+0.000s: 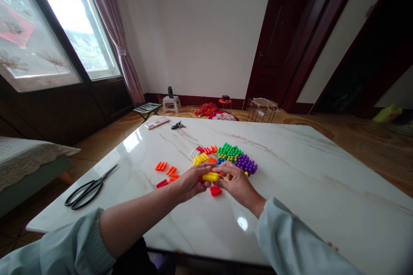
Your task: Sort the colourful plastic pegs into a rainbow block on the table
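Above the middle of the table, my left hand (194, 181) is closed around a small bundle of yellow plastic tubes (210, 176). The fingers of my right hand (238, 184) pinch at the bundle's right end; anything small between those fingertips is hidden. A red tube piece (216, 190) lies just below the hands. Behind them are rows of yellow tubes (200, 159), a cluster of green beads (229, 150) and a cluster of purple beads (247, 163). Blue beads (220, 161) are partly covered by my right hand. Orange tubes (161, 166) lie in small groups to the left.
Black-handled scissors (91, 187) lie at the table's left, blades pointing away. A phone-like flat case (156, 123) and a small dark tool (177, 125) sit near the far edge of the white marbled table (306, 193). Beyond it stand a white stool (171, 103) and a wire-legged stool (263, 105).
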Demonstrator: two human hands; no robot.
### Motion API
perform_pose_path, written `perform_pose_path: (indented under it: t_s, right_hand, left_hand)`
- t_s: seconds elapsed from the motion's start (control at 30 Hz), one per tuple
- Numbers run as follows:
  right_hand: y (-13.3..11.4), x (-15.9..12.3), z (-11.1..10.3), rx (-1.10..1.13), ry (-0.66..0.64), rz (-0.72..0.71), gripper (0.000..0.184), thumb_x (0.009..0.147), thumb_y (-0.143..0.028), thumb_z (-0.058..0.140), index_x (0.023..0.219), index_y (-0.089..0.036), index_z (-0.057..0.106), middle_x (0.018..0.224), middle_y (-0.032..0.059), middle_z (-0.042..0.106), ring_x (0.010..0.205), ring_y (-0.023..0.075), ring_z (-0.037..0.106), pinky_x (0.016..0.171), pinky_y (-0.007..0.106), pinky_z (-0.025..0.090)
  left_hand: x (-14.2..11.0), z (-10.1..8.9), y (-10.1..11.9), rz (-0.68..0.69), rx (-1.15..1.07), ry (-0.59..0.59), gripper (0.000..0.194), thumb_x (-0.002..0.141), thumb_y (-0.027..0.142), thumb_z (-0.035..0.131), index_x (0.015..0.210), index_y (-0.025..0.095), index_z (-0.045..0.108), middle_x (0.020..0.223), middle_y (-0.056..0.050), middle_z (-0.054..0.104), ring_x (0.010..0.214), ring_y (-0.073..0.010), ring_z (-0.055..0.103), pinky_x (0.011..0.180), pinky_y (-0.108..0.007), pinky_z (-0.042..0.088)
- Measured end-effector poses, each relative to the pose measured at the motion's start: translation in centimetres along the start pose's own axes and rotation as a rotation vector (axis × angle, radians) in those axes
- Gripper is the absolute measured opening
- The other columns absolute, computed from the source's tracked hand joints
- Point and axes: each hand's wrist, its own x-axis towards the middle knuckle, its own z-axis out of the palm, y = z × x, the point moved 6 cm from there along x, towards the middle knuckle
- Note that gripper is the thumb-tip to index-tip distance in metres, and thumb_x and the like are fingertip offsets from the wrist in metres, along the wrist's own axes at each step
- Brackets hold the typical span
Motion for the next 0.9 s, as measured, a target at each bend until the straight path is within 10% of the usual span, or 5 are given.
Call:
perform_pose_path:
  t_s: [0.23,0.43,0.57,0.9]
  right_hand:
    - [-1.1,0.2,-0.1,0.011,0.03,0.064,0.026,0.081,-0.044,0.065,0.092,-0.02,0.067,0.086,0.003,0.067,0.08,0.0176,0.062,0.077,0.031,0.051]
    - [3.3,-0.6,-7.7,-0.173,0.316,0.221,0.02,0.073,-0.031,0.064,0.088,-0.018,0.063,0.083,0.0035,0.067,0.074,0.0176,0.061,0.066,0.026,0.049]
    - [7.6,-2.7,-11.1,-0.579,0.192,0.437,0.011,0.066,-0.015,0.063,0.076,-0.019,0.066,0.074,0.0018,0.068,0.069,0.0171,0.061,0.063,0.024,0.043]
    - [10.1,-3.5,-9.0,-0.818,0.049,0.479,0.009,0.068,-0.011,0.063,0.075,-0.017,0.063,0.077,0.0033,0.068,0.073,0.0171,0.062,0.066,0.022,0.04]
  left_hand:
    - [-0.1,0.4,-0.7,-0.057,0.126,-0.05,0.03,0.083,0.042,0.062,0.094,0.014,0.061,0.072,-0.004,0.065,0.048,-0.0061,0.054,0.044,-0.014,0.038]
    - [-0.1,-1.4,-1.2,-0.126,0.525,0.048,0.043,0.067,0.044,0.074,0.099,0.017,0.065,0.094,-0.01,0.073,0.062,-0.0118,0.06,0.051,-0.019,0.042]
    - [0.0,-1.4,-1.4,-0.122,0.592,0.016,0.036,0.068,0.04,0.072,0.096,0.017,0.068,0.094,-0.009,0.073,0.067,-0.0136,0.062,0.054,-0.021,0.044]
    - [0.6,-2.3,-1.8,-0.128,0.675,-0.02,0.042,0.067,0.046,0.071,0.099,0.019,0.067,0.096,-0.009,0.071,0.071,-0.0144,0.063,0.058,-0.022,0.045]
